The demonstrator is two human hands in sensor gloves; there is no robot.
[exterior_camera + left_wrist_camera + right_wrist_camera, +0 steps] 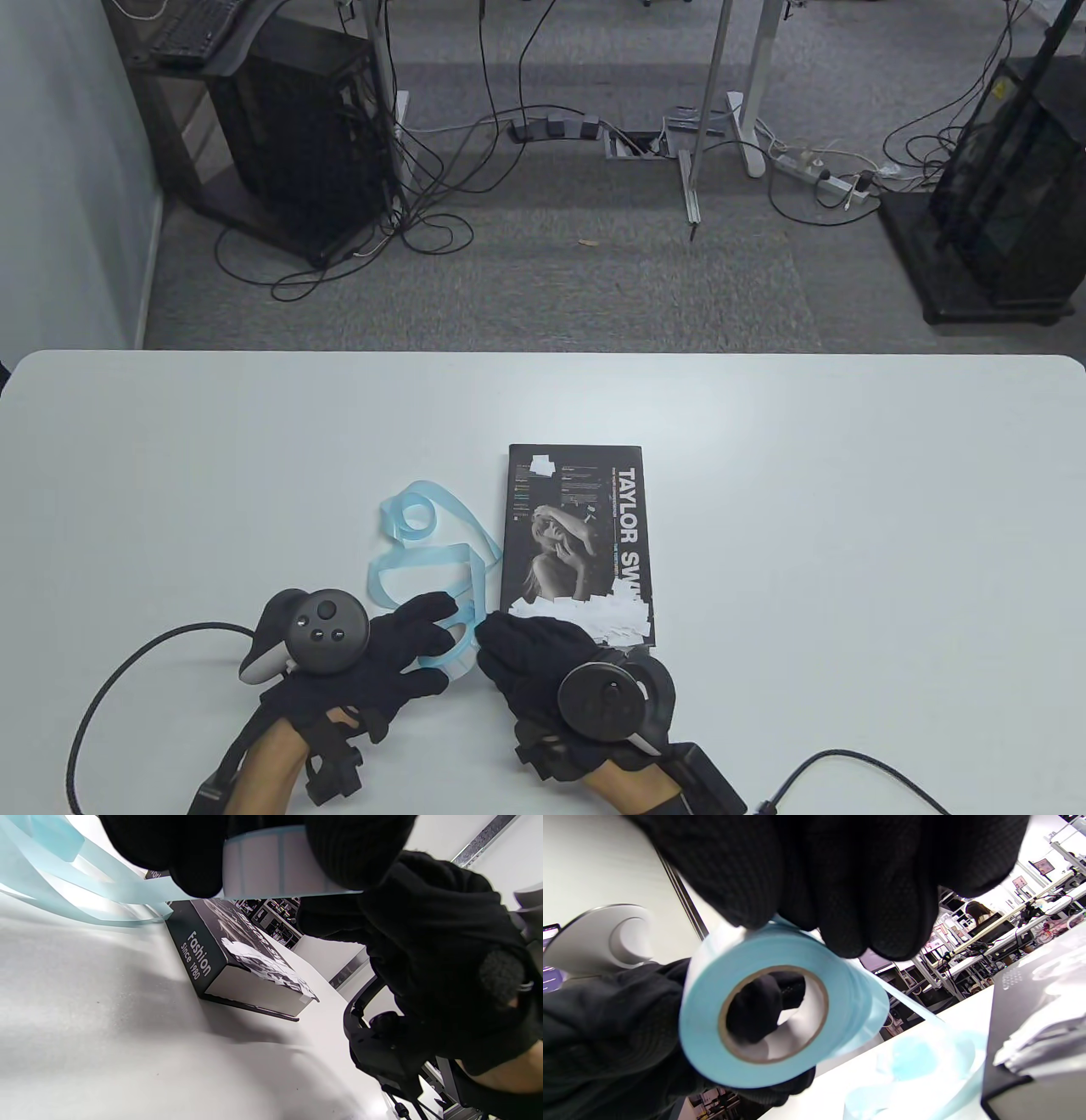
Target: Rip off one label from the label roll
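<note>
Both hands [475, 649] hide most of label roll [772, 1014].

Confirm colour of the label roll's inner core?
Brown cardboard core, light blue label roll; right wrist view shows it best.

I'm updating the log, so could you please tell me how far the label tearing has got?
Done: a long pale blue backing strip already trails off the blue label roll across the white table. In hand: the left hand holds the roll and the right hand touches its rim. Left: no torn-off label shows in either hand.
</note>
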